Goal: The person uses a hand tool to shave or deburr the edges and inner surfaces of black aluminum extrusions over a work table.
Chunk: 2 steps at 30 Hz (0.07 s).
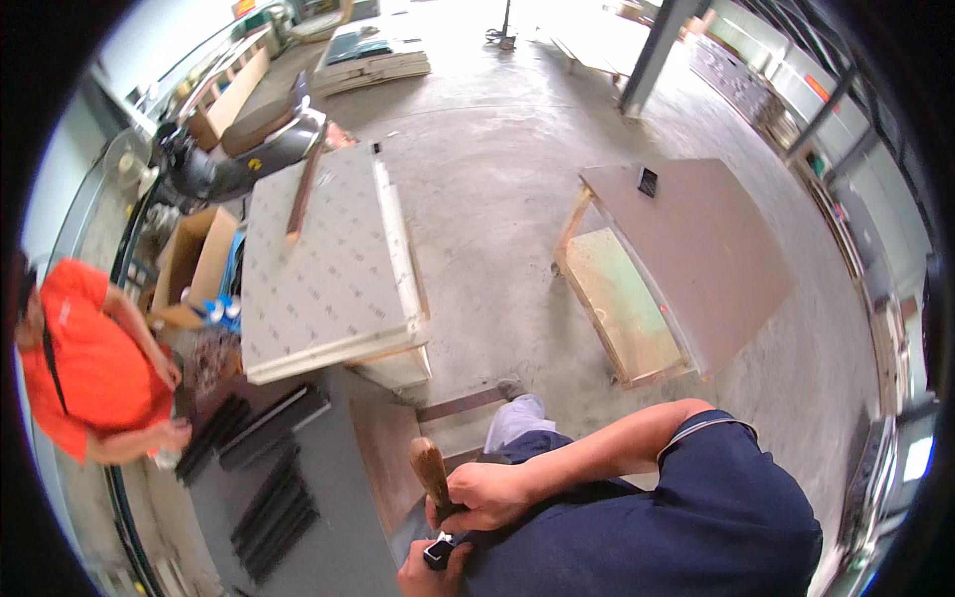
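Observation:
Close to my body, my right hand [484, 495] is closed round a tool with a brown wooden handle [428, 468]. The handle points up and away from me; the tool's working end is hidden, so I cannot tell its kind. Just below it, my left hand [423, 575] grips a black strip [436, 556] with a pale, open-looking end. Both hands are close together. To their left, several black strips [274, 512] lie in bundles on a dark grey table [348, 497].
Another person in an orange shirt [99, 358] stands at the left, hands by the strips. Patterned grey panels [318, 269] are stacked ahead. At the right, a brown-topped table [706, 259] carries a small black object [648, 181]. A scooter [264, 134] and cardboard box [189, 259] stand behind.

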{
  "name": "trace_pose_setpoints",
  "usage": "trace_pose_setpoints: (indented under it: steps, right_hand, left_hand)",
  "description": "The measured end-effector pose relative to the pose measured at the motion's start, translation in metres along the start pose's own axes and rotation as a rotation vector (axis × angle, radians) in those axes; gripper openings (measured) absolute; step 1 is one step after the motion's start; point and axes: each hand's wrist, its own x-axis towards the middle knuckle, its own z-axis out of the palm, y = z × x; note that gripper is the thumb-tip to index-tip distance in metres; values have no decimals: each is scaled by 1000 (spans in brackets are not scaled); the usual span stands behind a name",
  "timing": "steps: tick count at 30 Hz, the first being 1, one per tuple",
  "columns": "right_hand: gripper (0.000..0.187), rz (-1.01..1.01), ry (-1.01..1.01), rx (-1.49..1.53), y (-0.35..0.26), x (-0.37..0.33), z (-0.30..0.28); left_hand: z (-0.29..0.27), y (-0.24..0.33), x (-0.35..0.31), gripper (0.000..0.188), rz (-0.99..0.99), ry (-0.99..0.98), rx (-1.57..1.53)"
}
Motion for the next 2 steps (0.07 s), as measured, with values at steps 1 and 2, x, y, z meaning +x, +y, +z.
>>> trace_pose_setpoints:
  steps: [1, 2]
  right_hand:
    - [18, -9, 63, 8, 15, -8, -10]
    - [18, -18, 125, 15, 27, -17, -23]
  left_hand:
    - [1, 21, 10, 28, -61, -64, 54]
    - [7, 34, 23, 28, -37, -80, 73]
